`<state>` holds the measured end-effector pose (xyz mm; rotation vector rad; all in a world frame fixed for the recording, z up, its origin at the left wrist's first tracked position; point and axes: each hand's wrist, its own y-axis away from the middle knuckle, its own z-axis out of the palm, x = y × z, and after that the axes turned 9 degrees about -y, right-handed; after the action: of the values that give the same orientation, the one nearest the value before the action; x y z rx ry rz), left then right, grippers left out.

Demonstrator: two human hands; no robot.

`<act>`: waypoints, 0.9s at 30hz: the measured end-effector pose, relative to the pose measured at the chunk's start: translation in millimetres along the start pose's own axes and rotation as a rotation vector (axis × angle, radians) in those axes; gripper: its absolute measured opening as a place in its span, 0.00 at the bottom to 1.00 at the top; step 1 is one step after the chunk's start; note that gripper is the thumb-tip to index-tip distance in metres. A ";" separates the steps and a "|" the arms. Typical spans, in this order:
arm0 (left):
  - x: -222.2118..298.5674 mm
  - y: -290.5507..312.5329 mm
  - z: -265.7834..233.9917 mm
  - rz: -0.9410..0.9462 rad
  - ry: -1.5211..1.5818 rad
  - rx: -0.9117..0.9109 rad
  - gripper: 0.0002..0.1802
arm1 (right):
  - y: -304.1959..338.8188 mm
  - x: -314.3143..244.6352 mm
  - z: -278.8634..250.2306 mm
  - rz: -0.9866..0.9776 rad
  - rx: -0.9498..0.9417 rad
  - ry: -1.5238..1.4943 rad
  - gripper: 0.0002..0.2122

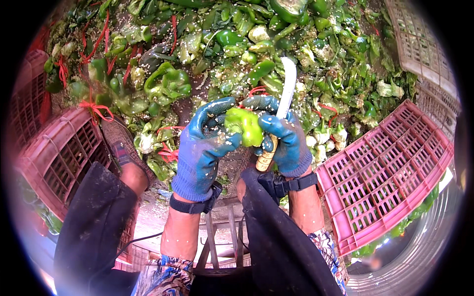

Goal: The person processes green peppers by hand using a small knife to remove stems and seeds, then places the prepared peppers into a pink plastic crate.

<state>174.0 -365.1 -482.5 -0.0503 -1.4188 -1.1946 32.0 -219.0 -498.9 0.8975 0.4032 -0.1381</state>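
Between my two gloved hands is a light green bell pepper (245, 127), held above my knees. My left hand (205, 133), in a blue-coated glove, curls its fingers and thumb around the pepper's left side. My right hand (286, 138), gloved alike, grips a curved knife (288, 84) whose pale blade points up and away from me. The knife's yellowish handle (266, 157) sticks out below the fist. Fingers of the right hand also touch the pepper's right side.
Pepper scraps, seeds and whole green peppers (170, 84) cover the ground ahead, with red ties (96, 109) among them. A pink crate (385, 177) stands at my right, another pink crate (64, 153) at my left. Behind the right crate is a large ribbed metal tub (419, 256).
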 end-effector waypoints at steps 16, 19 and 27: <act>8.9 1.6 -6.2 -0.041 -0.326 -0.072 0.38 | 10.6 1.0 9.9 0.034 0.027 0.227 0.24; 12.0 -3.1 -14.5 0.000 -0.353 -0.148 0.39 | 11.1 2.4 11.6 0.016 0.015 0.266 0.24; 8.2 -8.1 -25.6 -0.033 -0.512 -0.287 0.43 | 8.8 -6.6 12.4 0.063 -0.075 0.399 0.18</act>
<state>184.7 -390.6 -487.6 -0.5690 -1.6748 -1.4719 31.9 -223.5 -483.0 0.8621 0.7447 0.1170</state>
